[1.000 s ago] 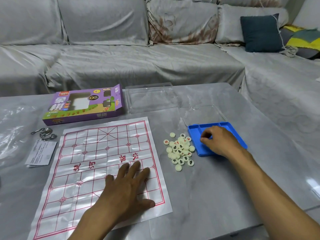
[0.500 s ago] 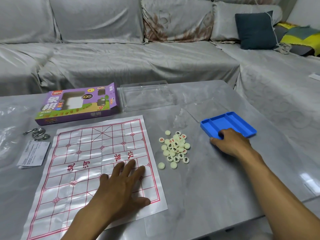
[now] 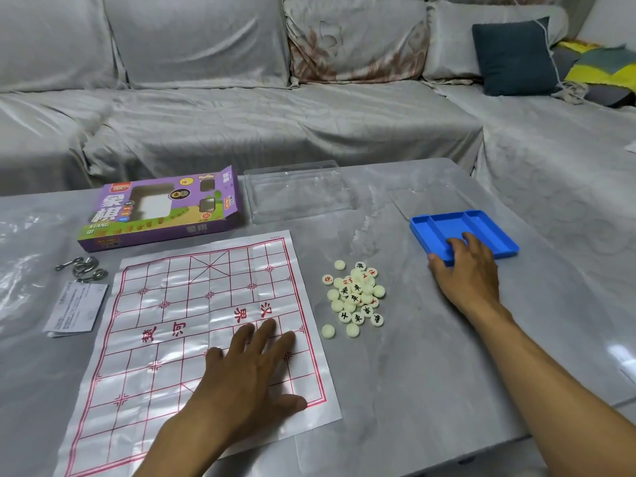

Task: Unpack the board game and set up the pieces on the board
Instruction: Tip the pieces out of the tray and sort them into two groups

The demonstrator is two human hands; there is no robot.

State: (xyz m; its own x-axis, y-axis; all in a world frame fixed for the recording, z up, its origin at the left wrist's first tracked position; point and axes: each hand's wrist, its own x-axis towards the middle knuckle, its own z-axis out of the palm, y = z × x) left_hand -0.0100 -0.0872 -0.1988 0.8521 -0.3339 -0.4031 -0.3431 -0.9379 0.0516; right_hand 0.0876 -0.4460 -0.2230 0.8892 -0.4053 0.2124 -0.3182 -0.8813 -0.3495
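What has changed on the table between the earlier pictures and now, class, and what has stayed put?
The right hand has slid the blue tray away from the heap of game pieces, to the right and farther back; it grips the tray's near edge. The left hand stays pressed flat on the paper board. The heap and the purple box have not moved.

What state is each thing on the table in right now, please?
Board sheet: unfolded, flat, no pieces on it.
Pieces: loose heap beside the sheet.
Blue tray: emptied, upright.
Purple box: end flap open.
Clear cover: off, lying apart.
Left hand: flat, pressing on the sheet.
Right hand: fingers hooked over the tray's near edge.
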